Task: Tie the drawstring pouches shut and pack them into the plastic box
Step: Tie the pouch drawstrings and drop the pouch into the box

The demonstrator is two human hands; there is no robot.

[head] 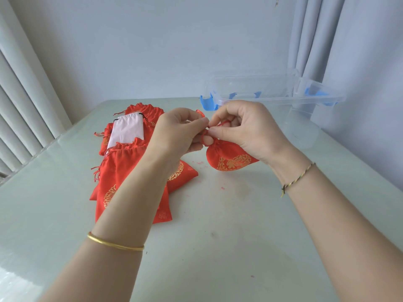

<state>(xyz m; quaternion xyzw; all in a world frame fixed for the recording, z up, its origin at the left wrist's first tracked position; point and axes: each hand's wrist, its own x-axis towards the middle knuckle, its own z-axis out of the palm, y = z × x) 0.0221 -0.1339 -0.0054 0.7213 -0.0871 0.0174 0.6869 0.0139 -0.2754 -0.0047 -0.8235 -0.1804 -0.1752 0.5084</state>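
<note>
Centre of frame: both hands meet over a small red satin drawstring pouch with a gold floral emblem (231, 161), which hangs from its gathered neck, its lower edge at or just above the pale green glossy tabletop (218, 247). The left hand (181, 131) is curled nearly closed, thumb and forefinger pinching the thin red drawstring cord (224, 122) at the pouch neck; a cord loop pokes up behind its fingers. The right hand (246, 129) is likewise mostly closed, thumb + forefinger nipping the same cord just beside the left fingertips, remaining fingers loosely bent.

Left of centre lies a heap of more red satin pouches w/ gold printing (122, 171), mouths loose, cords trailing; a flat white fabric pouch with black cord (127, 129) sits on top of the heap twd the back. One red pouch carries small gold characters near its bottom hem (too blurred to read). No other legible writing or brand.

Upper right: a clear plastic box with blue clip latches (272, 90), at the far table edge, well apart from the heap. Its lid can't be told from the body.

A gold bangle (115, 244) rings the left forearm, a thin braided string bracelet (297, 178) the right wrist. Tiny red flecks dot the tabletop.
</note>
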